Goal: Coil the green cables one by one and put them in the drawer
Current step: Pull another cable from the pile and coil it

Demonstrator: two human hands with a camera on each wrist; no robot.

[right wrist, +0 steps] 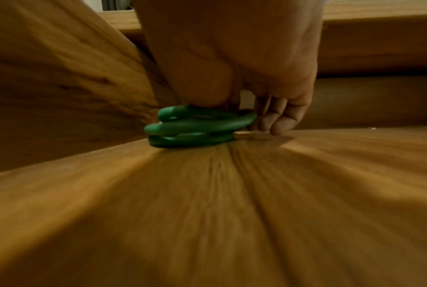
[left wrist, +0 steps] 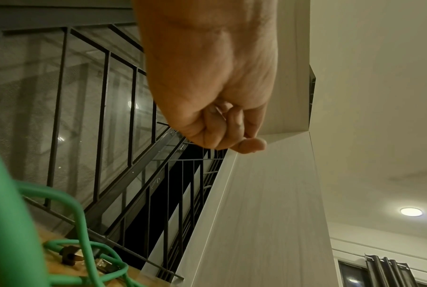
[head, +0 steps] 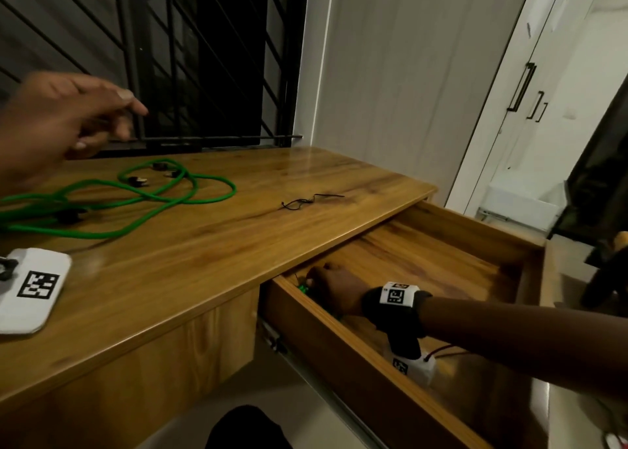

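1. My right hand gripped the coiled green cable, which rested on the drawer floor at the head view's lower centre.
2. My left hand hung loosely curled, holding nothing, at upper left.
3. Loose green cables lay on the desk below it.

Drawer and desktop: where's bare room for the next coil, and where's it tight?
Drawer: bare floor right of the right hand, out to the far wall. Tight at its left end, where that hand holds the coil. Desktop: bare from the black tie to the front edge. Crowded far left: loose cables, left hand above.
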